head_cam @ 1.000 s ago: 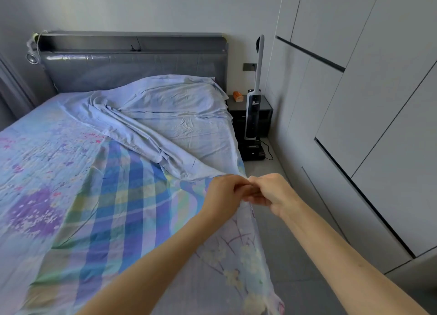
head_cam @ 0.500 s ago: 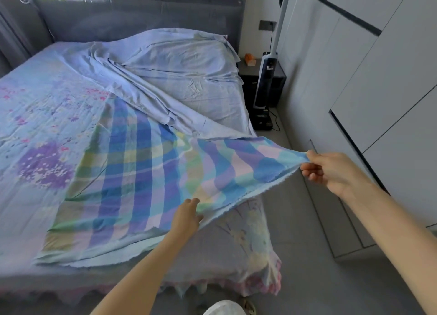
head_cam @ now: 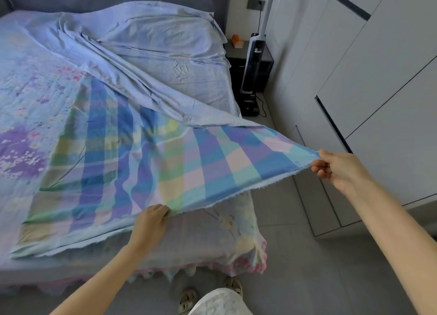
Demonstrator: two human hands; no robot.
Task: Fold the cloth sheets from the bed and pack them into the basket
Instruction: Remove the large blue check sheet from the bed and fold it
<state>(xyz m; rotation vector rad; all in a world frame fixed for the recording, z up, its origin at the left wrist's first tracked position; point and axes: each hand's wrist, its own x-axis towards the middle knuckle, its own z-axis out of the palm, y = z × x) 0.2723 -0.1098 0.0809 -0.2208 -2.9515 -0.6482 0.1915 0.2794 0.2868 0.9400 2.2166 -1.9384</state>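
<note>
Two hands: both grasp the near frayed edge of the plaid sheet [head_cam: 142, 158], stretched taut across the lower centre of the frame.
Right hand [head_cam: 338, 168]: at centre right, pinches the sheet's corner, lifted off the bed [head_cam: 71, 271] and out over the floor.
Left hand [head_cam: 150, 224]: at lower centre, fingers curled over the same edge, just above the mattress.
Plaid sheet: blue, green, yellow and pink checks, thin; its left part lies flat on the bed.
Other cloth: a pale blue sheet [head_cam: 165, 45] lies rumpled at upper centre; a floral sheet [head_cam: 26, 97] covers the left.
Open room: grey floor [head_cam: 307, 267] at lower right, between bed and white wardrobe [head_cam: 378, 66]; a nightstand [head_cam: 238, 54] and upright vacuum [head_cam: 254, 61] stand at upper right.
</note>
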